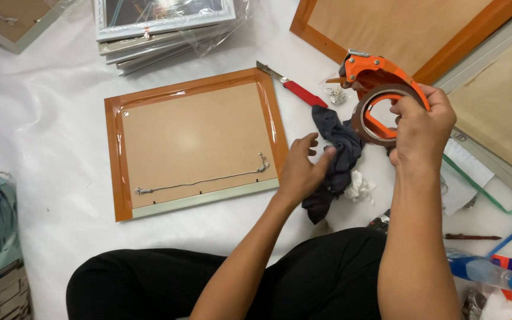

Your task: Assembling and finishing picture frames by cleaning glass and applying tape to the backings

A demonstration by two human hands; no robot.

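A picture frame [194, 142] lies face down on the white sheet, its brown backing board taped with orange-brown tape along three edges and a hanging wire strung across the lower part. My left hand [302, 169] rests fingers apart at the frame's right edge, touching a dark grey cloth [336, 160]. My right hand [421, 127] grips an orange tape dispenser [374, 80] with a roll of brown tape [365, 118], held above the sheet to the right of the frame.
A red-handled utility knife [296, 89] lies just beyond the frame's top right corner. Wrapped frames [161, 26] are stacked at the back. Larger face-down frames [422, 29] lie at the right. A crumpled white scrap [360, 186], a pen [472, 237] and bottles [493, 269] sit near my knee.
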